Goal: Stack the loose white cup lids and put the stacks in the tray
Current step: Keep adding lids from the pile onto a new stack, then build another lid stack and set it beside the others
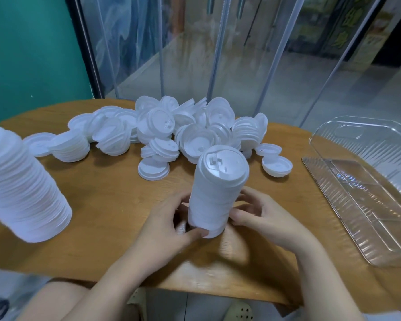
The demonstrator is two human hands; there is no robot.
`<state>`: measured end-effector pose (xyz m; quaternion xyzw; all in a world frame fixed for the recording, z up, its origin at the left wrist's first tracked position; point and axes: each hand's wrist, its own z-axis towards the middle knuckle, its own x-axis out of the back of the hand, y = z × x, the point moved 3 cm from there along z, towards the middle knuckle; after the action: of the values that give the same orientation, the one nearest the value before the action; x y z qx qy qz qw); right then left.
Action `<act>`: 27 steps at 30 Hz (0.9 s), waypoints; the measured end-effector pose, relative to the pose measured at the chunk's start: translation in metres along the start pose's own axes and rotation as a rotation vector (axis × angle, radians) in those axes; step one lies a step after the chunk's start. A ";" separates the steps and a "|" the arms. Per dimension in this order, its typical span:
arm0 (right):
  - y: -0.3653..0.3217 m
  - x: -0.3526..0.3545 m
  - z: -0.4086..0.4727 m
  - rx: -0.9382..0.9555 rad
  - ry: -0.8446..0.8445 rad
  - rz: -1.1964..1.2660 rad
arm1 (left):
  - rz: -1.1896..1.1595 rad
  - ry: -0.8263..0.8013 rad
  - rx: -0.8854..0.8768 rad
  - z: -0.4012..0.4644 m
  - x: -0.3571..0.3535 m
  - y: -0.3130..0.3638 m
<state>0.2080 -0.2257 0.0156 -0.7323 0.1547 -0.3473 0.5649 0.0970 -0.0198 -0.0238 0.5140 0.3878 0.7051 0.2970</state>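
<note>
Both hands, left hand (pixel 169 223) and right hand (pixel 262 216), curled around upright lid stack (pixel 214 193) left of clear tray (pixel 361 195); tray held nothing; loose lid pile (pixel 171 128) behind stack remained unstacked

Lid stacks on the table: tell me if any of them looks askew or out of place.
The big stack at the table's left edge lies tipped on its side, outside the clear tray. The stack between the left hand and right hand stands upright, leaning slightly.
</note>
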 end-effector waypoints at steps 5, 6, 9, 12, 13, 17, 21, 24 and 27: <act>0.000 -0.023 0.000 -0.019 0.079 0.120 | 0.009 0.031 0.046 -0.013 0.009 -0.003; 0.000 -0.029 0.000 -0.028 0.090 0.146 | 0.013 0.047 0.058 -0.017 0.012 -0.004; -0.004 -0.051 0.000 -0.058 0.125 0.196 | 0.024 0.113 0.093 -0.033 0.024 -0.006; -0.011 -0.078 0.006 -0.062 0.141 0.212 | 0.067 0.184 0.139 -0.053 0.038 -0.015; -0.014 -0.088 0.010 -0.057 0.141 0.209 | 0.109 0.214 0.162 -0.059 0.044 -0.019; -0.031 -0.132 0.026 -0.024 0.119 0.204 | 0.218 0.340 0.249 -0.083 0.073 -0.028; -0.040 -0.170 0.040 -0.007 0.104 0.206 | 0.176 0.410 0.308 -0.102 0.100 -0.033; -0.048 -0.191 0.046 0.004 0.097 0.229 | 0.133 0.451 0.326 -0.113 0.116 -0.037; -0.055 -0.207 0.048 -0.010 0.078 0.265 | 0.090 0.479 0.345 -0.118 0.127 -0.041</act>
<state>0.0849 -0.0458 -0.0074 -0.6942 0.2740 -0.2971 0.5956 -0.0527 0.0767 -0.0162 0.3925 0.5378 0.7425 0.0736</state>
